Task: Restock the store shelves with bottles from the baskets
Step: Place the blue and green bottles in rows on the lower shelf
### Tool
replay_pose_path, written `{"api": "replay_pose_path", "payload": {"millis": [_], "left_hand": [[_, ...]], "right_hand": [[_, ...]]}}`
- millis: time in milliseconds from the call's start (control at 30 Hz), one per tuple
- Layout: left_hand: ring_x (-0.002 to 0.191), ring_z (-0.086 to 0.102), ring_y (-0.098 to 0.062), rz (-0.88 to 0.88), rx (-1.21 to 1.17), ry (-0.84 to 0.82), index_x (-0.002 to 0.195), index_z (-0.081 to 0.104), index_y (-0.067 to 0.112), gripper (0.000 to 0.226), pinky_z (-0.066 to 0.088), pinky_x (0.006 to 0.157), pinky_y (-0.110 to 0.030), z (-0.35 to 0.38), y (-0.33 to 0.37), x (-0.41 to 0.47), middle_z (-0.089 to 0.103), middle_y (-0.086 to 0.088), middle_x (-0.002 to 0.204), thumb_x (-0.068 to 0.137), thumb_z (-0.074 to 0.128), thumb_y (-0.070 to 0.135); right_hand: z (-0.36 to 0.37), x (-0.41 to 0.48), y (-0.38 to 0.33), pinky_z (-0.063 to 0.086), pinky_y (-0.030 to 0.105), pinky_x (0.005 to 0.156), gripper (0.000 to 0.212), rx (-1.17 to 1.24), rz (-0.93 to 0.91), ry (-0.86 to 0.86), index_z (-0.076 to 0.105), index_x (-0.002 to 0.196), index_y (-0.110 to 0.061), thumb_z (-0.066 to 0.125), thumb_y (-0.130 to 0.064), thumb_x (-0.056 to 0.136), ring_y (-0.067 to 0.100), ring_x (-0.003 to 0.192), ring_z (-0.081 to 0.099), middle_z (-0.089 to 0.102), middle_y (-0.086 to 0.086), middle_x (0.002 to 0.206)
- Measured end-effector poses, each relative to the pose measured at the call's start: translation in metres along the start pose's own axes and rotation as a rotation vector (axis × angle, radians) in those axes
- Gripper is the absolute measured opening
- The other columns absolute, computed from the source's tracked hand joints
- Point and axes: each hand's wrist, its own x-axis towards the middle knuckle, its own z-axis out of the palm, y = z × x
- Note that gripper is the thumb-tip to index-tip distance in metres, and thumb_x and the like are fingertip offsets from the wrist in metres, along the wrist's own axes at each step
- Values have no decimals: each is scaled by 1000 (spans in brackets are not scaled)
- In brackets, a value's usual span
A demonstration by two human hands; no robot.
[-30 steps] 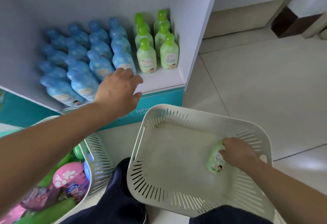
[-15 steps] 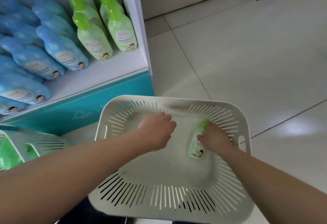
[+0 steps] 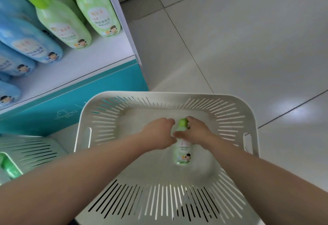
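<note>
A small green bottle (image 3: 183, 153) with a green cap is inside the white slotted basket (image 3: 177, 95), cap pointing away from me. My right hand (image 3: 197, 132) grips its upper part, thumb across the front just below the cap. From the left, my left hand (image 3: 156, 134) lies with curled fingers against the bottle's neck; whether it grips the bottle is hidden. On the white shelf (image 3: 85, 59) at upper left stand green bottles (image 3: 63, 24) and, left of them, blue bottles (image 3: 30, 38).
A second white basket (image 3: 30, 151) sits at the left edge with a green bottle (image 3: 8, 168) showing in it. The shelf's teal base (image 3: 88, 91) stands just behind the basket. Grey floor tiles (image 3: 239, 47) spread to the right.
My left hand came down from the shelf into the basket and now lies against the bottle. My right hand kept its hold on the bottle and turned it. The view tilted down and closer.
</note>
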Motion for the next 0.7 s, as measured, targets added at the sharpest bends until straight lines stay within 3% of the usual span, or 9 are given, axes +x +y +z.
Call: {"api": "replay_pose_path", "payload": {"millis": [133, 233, 367, 467, 567, 700], "left_hand": [[112, 56, -25, -73, -212, -47, 139, 33, 14, 79, 47, 90, -33, -14, -2, -11, 57, -8, 126, 74, 77, 29], [112, 56, -25, -49, -323, -10, 141, 33, 16, 88, 44, 89, -29, -31, -8, -29, 56, -7, 128, 69, 82, 20], [90, 56, -18, 35, -317, 132, 135, 43, 21, 77, 41, 78, -24, -50, -17, -58, 59, -2, 120, 69, 82, 20], [68, 51, -7, 92, -378, 263, 125, 51, 24, 63, 40, 65, -22, -62, -21, -85, 60, 3, 102, 70, 81, 18], [78, 59, -12, 81, -458, 377, 125, 52, 26, 63, 48, 76, -27, -76, -27, -111, 61, 6, 101, 69, 81, 16], [95, 62, -17, 55, -536, 520, 122, 56, 24, 61, 50, 87, -32, -96, -44, -141, 63, 7, 105, 67, 81, 15]], "right_hand": [[3, -24, -23, 59, 38, 72, 48, 268, -116, -79, 56, 108, -24, 79, -28, 67, 22, 85, 67, 63, 2, 93], [-8, -45, -45, 59, 36, 70, 41, 291, -197, -65, 58, 103, -24, 79, -29, 69, 20, 80, 69, 65, 2, 87], [-26, -73, -72, 59, 44, 75, 29, 239, -327, -24, 64, 88, -18, 75, -42, 76, 22, 84, 69, 67, 6, 87], [-32, -98, -94, 58, 44, 79, 26, 123, -417, 57, 64, 82, -22, 76, -44, 74, 18, 83, 67, 65, -5, 77], [-36, -124, -121, 57, 36, 75, 28, 88, -487, 181, 61, 83, -26, 78, -45, 71, 11, 76, 64, 63, -12, 77], [-35, -151, -157, 55, 35, 74, 31, 65, -598, 303, 64, 83, -22, 80, -42, 67, 13, 76, 63, 66, -9, 78]]}}
